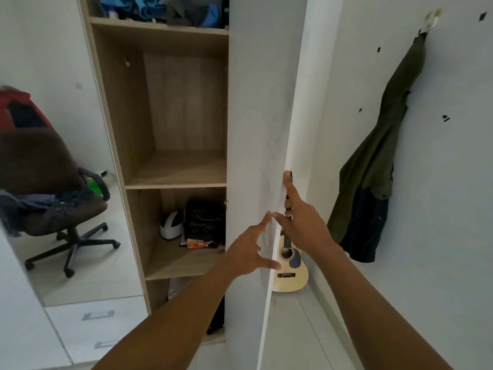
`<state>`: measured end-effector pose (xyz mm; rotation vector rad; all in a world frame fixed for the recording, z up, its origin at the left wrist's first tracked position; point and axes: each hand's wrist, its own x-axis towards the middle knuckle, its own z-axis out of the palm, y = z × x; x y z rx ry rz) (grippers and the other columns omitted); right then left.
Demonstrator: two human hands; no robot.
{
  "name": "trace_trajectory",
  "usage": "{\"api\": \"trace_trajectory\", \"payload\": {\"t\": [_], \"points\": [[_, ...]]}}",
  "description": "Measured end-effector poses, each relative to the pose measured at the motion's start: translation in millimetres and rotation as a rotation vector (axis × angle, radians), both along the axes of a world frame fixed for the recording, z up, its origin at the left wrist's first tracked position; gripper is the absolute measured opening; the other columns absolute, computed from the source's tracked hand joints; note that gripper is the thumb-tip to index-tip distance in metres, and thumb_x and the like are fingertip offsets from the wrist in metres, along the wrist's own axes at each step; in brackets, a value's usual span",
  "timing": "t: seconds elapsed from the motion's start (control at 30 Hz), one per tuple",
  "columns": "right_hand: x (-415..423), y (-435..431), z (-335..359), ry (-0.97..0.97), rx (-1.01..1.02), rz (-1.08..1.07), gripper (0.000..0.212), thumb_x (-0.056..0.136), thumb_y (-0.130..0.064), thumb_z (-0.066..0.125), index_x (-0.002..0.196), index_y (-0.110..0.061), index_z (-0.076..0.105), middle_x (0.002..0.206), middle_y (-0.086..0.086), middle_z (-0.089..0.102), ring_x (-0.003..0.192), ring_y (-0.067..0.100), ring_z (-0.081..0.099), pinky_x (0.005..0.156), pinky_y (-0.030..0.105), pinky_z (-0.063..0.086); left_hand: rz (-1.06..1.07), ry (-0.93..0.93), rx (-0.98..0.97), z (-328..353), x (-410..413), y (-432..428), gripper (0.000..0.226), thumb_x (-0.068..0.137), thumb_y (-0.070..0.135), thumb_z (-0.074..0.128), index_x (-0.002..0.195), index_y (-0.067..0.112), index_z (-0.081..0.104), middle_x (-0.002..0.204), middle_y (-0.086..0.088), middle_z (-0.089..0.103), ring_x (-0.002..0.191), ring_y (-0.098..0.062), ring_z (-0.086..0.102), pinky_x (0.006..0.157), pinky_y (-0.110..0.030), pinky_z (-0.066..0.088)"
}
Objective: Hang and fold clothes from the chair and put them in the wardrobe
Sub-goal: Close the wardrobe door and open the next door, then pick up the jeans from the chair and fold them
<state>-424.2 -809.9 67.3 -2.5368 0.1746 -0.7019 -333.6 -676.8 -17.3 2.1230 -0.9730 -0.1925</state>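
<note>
The wardrobe (112, 108) stands open in front of me, its white door (256, 129) swung out edge-on. My left hand (249, 248) has spread straight fingers resting on the door's inner face near its edge. My right hand (300, 218) reaches past the door's edge with straight fingers touching its outer side. The middle shelf (178, 169) is bare wood. At the left, a brown office chair (48, 182) carries a heap of blue and grey clothes (40, 202) on its seat and a red garment (18, 108) over its back.
Crumpled blue clothes (165, 9) fill the top shelf. A white helmet (172, 225) and a black bag (204, 221) sit on the lower shelf. A small guitar (289, 265) leans behind the door. A green jacket (378, 161) hangs on the right wall. White drawers (96, 324) stand low left.
</note>
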Motion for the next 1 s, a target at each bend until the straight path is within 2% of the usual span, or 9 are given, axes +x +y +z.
{"api": "trace_trajectory", "payload": {"t": [0.17, 0.27, 0.4, 0.47, 0.57, 0.63, 0.73, 0.87, 1.0], "points": [[0.7, -33.1, -0.4, 0.004, 0.02, -0.042, 0.096, 0.095, -0.045, 0.055, 0.14, -0.058, -0.028, 0.136, -0.002, 0.06, 0.087, 0.012, 0.066, 0.084, 0.034, 0.057, -0.02, 0.031, -0.011, 2.5, -9.4, -36.4, 0.122, 0.069, 0.058, 0.083, 0.154, 0.05, -0.004, 0.162, 0.009, 0.021, 0.142, -0.02, 0.034, 0.11, -0.042, 0.044], [0.4, -44.6, 0.9, 0.049, 0.022, -0.058, 0.096, 0.097, -0.043, 0.056, 0.141, -0.057, -0.027, 0.11, -0.003, 0.066, 0.068, 0.001, 0.056, 0.067, 0.023, 0.053, 0.0, 0.023, -0.029, -4.0, -8.1, -50.0, 0.124, 0.069, 0.057, 0.083, 0.154, 0.048, -0.006, 0.161, 0.012, 0.019, 0.143, -0.017, 0.03, 0.111, -0.041, 0.043], [-5.3, -40.1, 2.7, 0.013, -0.013, -0.111, 0.082, 0.1, -0.044, 0.05, 0.153, -0.047, -0.012, 0.085, -0.017, 0.048, 0.063, 0.0, 0.048, 0.06, 0.013, 0.042, 0.009, 0.035, -0.044, -6.1, -7.3, -50.7, 0.121, 0.071, 0.052, 0.084, 0.155, 0.046, -0.003, 0.164, 0.013, 0.015, 0.144, -0.014, 0.029, 0.113, -0.039, 0.042], [-5.2, -28.4, -7.4, -0.1, 0.037, -0.124, 0.07, 0.102, -0.043, 0.047, 0.155, -0.047, 0.002, 0.099, -0.008, 0.061, 0.07, 0.007, 0.054, 0.07, 0.025, 0.051, 0.017, 0.032, -0.011, -7.2, -3.2, -40.3, 0.116, 0.073, 0.05, 0.083, 0.156, 0.045, 0.002, 0.161, 0.015, 0.02, 0.138, -0.012, 0.036, 0.11, -0.034, 0.044], [-2.7, 1.4, -37.9, -0.167, 0.036, -0.078, 0.065, 0.101, -0.046, 0.049, 0.156, -0.041, 0.015, 0.108, -0.009, 0.065, 0.08, 0.005, 0.058, 0.08, 0.014, 0.041, 0.046, 0.036, 0.147, -22.2, 9.0, -5.4, 0.104, 0.07, 0.068, 0.076, 0.154, 0.044, 0.018, 0.154, 0.016, 0.035, 0.129, -0.01, 0.049, 0.103, -0.03, 0.049], [3.1, 20.8, -58.2, -0.109, 0.001, -0.03, 0.061, 0.101, -0.048, 0.046, 0.156, -0.037, 0.021, 0.119, -0.009, 0.064, 0.089, 0.006, 0.062, 0.084, 0.015, 0.042, 0.094, 0.075, 0.244, -38.9, 14.1, 29.5, 0.101, 0.063, 0.084, 0.068, 0.149, 0.044, 0.031, 0.15, 0.012, 0.045, 0.124, -0.011, 0.054, 0.102, -0.036, 0.051], [24.2, 49.8, -83.3, 0.034, 0.0, 0.101, 0.058, 0.103, -0.047, 0.04, 0.156, -0.033, 0.022, 0.132, -0.002, 0.058, 0.11, 0.015, 0.061, 0.089, 0.032, 0.052, 0.254, 0.098, 0.326, -57.7, 12.0, 92.1, 0.099, 0.07, 0.067, 0.077, 0.151, 0.032, 0.033, 0.149, 0.008, 0.042, 0.132, -0.017, 0.047, 0.107, -0.034, 0.043], [63.5, 108.3, -117.9, 0.252, -0.03, 0.295, 0.06, 0.101, -0.045, 0.047, 0.155, -0.028, 0.025, 0.152, 0.002, 0.042, 0.135, 0.023, 0.042, 0.103, 0.039, 0.043, 0.446, 0.045, 0.448, -63.7, 1.3, 181.5, 0.092, 0.08, 0.052, 0.076, 0.154, 0.029, 0.028, 0.155, 0.003, 0.038, 0.139, -0.021, 0.041, 0.107, -0.034, 0.04], [97.9, 190.2, -142.1, 0.394, -0.084, 0.426, 0.068, 0.096, -0.049, 0.055, 0.154, -0.025, 0.028, 0.159, 0.002, 0.033, 0.145, 0.026, 0.028, 0.114, 0.055, 0.031, 0.668, 0.092, 0.536, -73.6, -6.6, 285.8, 0.096, 0.078, 0.06, 0.074, 0.155, 0.034, 0.024, 0.155, 0.005, 0.037, 0.135, -0.019, 0.045, 0.104, -0.037, 0.045]]}}
